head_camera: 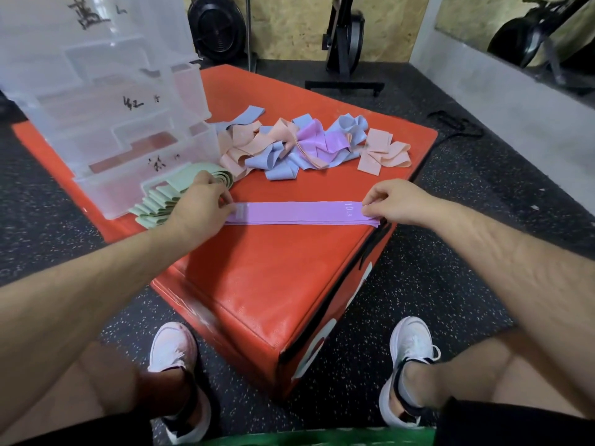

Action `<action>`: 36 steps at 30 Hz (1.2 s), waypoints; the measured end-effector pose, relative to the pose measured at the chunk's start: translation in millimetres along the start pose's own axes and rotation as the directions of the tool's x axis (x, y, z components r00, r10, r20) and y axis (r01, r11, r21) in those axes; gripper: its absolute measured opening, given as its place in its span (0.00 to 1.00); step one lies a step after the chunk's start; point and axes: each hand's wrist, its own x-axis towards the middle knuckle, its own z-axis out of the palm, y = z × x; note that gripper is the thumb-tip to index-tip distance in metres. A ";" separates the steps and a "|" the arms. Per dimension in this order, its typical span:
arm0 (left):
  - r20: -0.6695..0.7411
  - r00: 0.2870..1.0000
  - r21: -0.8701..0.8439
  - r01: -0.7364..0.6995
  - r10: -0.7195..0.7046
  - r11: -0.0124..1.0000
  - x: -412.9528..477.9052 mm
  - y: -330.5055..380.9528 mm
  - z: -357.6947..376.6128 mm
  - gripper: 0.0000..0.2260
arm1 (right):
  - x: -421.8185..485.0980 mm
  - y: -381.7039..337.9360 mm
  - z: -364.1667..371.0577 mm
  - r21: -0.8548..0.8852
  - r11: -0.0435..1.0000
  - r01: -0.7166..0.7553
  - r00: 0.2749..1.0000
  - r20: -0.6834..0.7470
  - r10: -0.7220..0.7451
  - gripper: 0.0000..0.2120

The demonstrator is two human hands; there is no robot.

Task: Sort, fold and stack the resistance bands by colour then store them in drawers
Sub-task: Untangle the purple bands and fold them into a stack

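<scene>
Purple is what I look at first: a purple flat fabric resistance band (296, 214) lies stretched on the red padded box (273, 284), between the two hands. The left hand (199, 204) pinches its left end with curled fingers. The right hand (396, 201) pinches the right end, next to the print "10 LB". Along the near edge I see several layers, so I cannot tell if this is one band or a few laid together.

I judge that the task is in its early part. Green seems sorted: one stack of pale green folded bands (154, 207) sits just beside the left hand, on its outer side, not yet in a drawer. The purple colour is only beginning. Beyond both hands lies one loose mixed pile of peach, blue and purple bands (289, 146), too tangled for an exact count.

Beyond the left hand stands one clear plastic drawer unit (112, 123). I count three drawers with handwritten labels, and I see no bands inside, though the plastic is cloudy.
</scene>
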 end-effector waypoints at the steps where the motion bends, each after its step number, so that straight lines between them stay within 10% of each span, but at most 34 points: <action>1: 0.003 1.000 0.021 -0.025 0.025 0.999 0.5 -0.6 0.5 0.03 | -1.1 0.3 0.7 -0.010 1.000 0.007 1.000 0.003 -0.007 0.04; 21: 0.029 0.979 -0.043 -0.200 0.201 0.979 108.1 90.2 12.6 0.07 | 86.6 -59.6 -29.5 -0.135 0.978 0.158 0.959 -0.217 -0.184 0.10; 32: 0.267 0.936 0.021 -0.245 0.231 0.969 154.9 96.3 51.3 0.09 | 149.6 -51.8 10.6 -0.283 0.954 0.096 0.986 -0.102 -0.129 0.12; 36: 0.253 0.950 0.008 -0.192 0.183 0.981 153.9 103.0 46.7 0.10 | 149.3 -63.6 6.1 -0.057 0.994 0.092 0.980 -0.174 -0.101 0.15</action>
